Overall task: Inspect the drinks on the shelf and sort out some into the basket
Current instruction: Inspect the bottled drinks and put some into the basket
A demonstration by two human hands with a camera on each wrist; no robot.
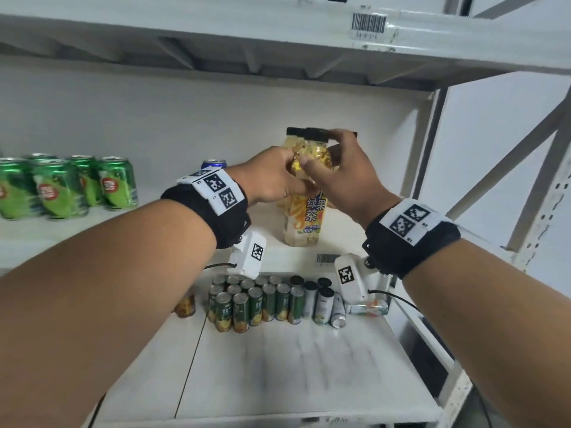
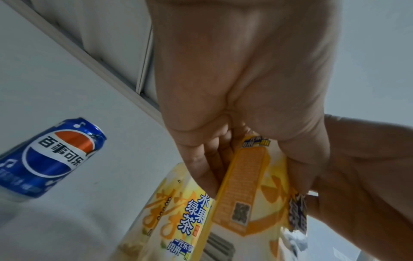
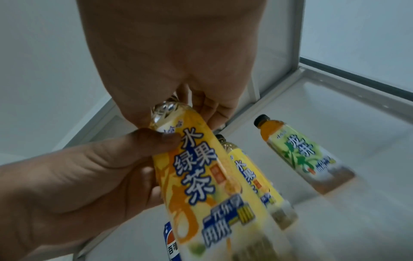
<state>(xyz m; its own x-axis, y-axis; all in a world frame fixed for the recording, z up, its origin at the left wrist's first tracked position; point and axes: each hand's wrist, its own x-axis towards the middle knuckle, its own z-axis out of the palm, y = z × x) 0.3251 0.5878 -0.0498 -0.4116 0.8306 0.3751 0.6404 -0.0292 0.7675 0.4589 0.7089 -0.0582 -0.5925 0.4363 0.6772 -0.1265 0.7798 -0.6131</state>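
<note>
Above the shelf (image 1: 324, 233), left hand (image 1: 275, 177) and right hand (image 1: 349, 177) both grip one yellow tea bottle (image 1: 304, 217).

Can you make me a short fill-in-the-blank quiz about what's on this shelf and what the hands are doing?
1. Both hands hold a bottle with a ____ label.
2. The held bottle's cap is ____.
3. The can beside the left hand is mainly ____.
4. The cans at far left are ____.

Missing words: yellow; black; blue; green
</note>
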